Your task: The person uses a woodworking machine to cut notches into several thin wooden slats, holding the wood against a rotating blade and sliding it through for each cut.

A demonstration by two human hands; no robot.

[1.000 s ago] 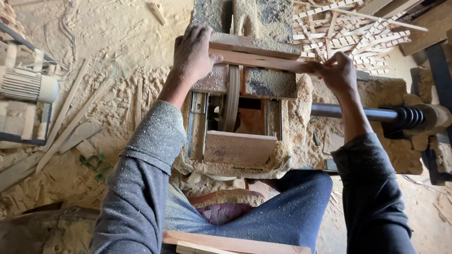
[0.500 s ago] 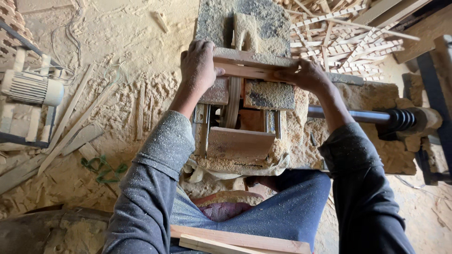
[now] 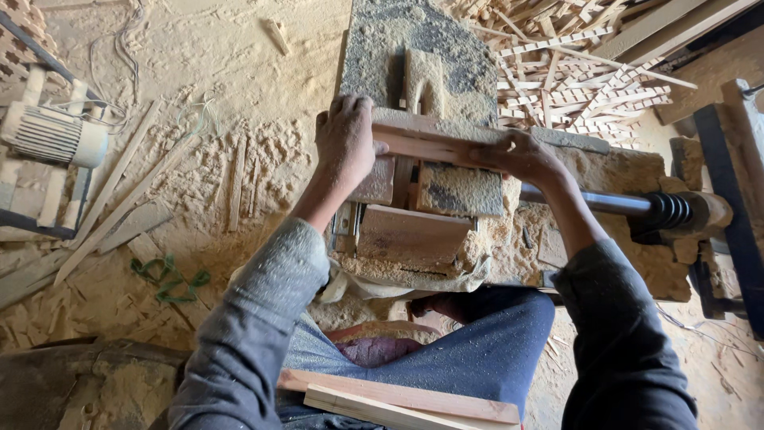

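Fig.: Head view, looking down on a seated person working at a sawdust-caked machine.

Left hand [image 3: 344, 147] lay palm-down on the near-left end of a reddish wooden strip [image 3: 430, 143], fingers curled over its far edge, thumb on the near side; closed on the wood, not spread. Right hand [image 3: 521, 157] gripped the same strip at its right end, fingers wrapped round it (fingertips hidden under the wood, so exact pinch unclear). The strip lay crosswise on the machine table [image 3: 461, 191], just in front of a dusty upright block [image 3: 423, 80] and touching the table top.

Below the hands: a wooden box-like guard [image 3: 410, 235] on the machine's near side, heaped w/ sawdust. To the right, a steel shaft [image 3: 597, 201] ran out to a dark grooved pulley [image 3: 668, 211]. Far right, a dark metal frame [image 3: 736, 199].

Surroundings: electric motor [image 3: 52, 139] at far left, well apart from the hands; green cord [image 3: 167, 279] on the floor near the left sleeve; pile of thin wood offcuts [image 3: 589, 72] beyond the machine, upper right. Two more pale wooden strips [image 3: 398, 398] rested across the person's lap, bottom centre. Grey sleeves and blue trousers, both dusted w/ sawdust
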